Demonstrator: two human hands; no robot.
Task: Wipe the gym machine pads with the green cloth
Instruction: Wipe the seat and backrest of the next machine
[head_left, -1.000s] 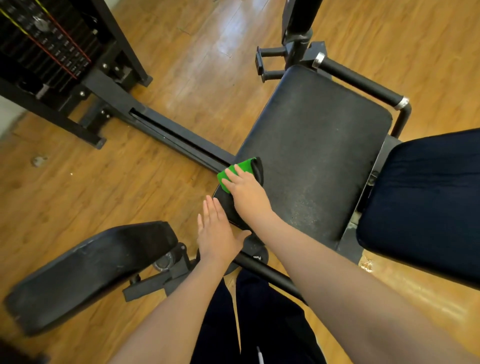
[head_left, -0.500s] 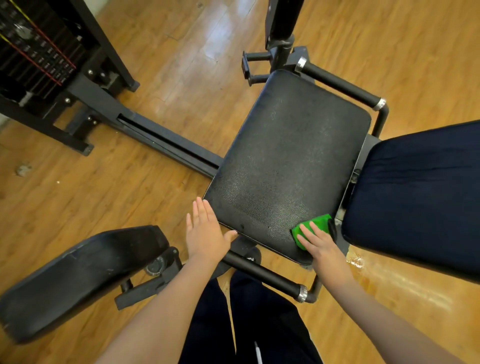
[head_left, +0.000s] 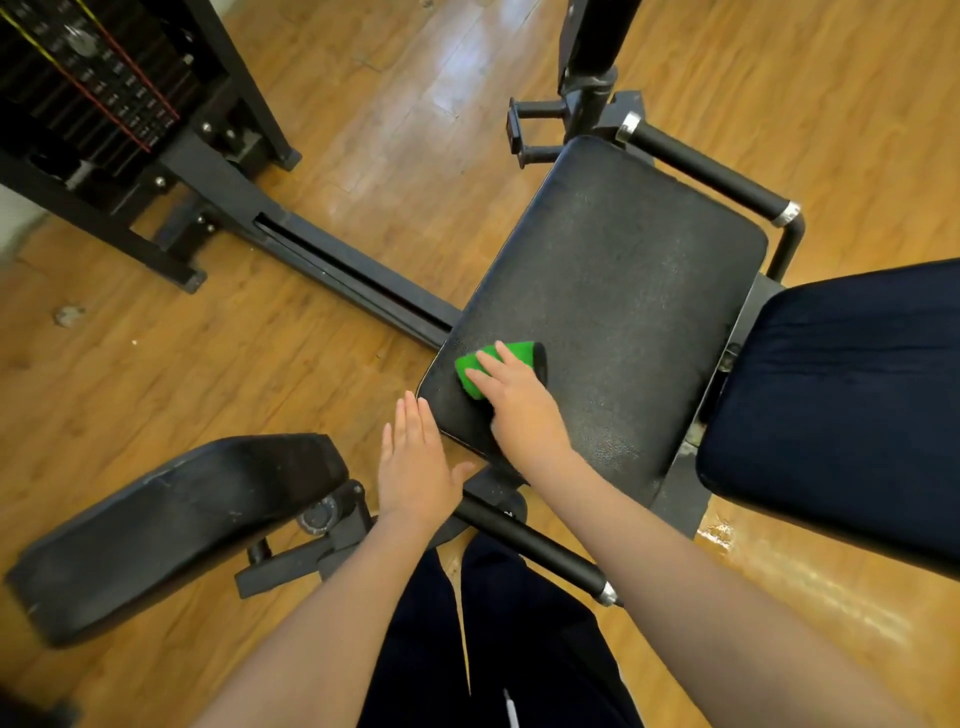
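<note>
Since half a second ago, the right hand has carried the folded green cloth from the near right corner of the black textured seat pad to its near left corner. Left of it, the left hand hovers flat, fingers straight and together, holding nothing, just beside that pad's edge. Straight right fingers press the cloth onto the pad; no containers or readable writing show.

My two bare forearms carry no sleeves, watch or rings. Below them I see my dark navy trousers, with a thin white mark near the bottom edge.
</note>
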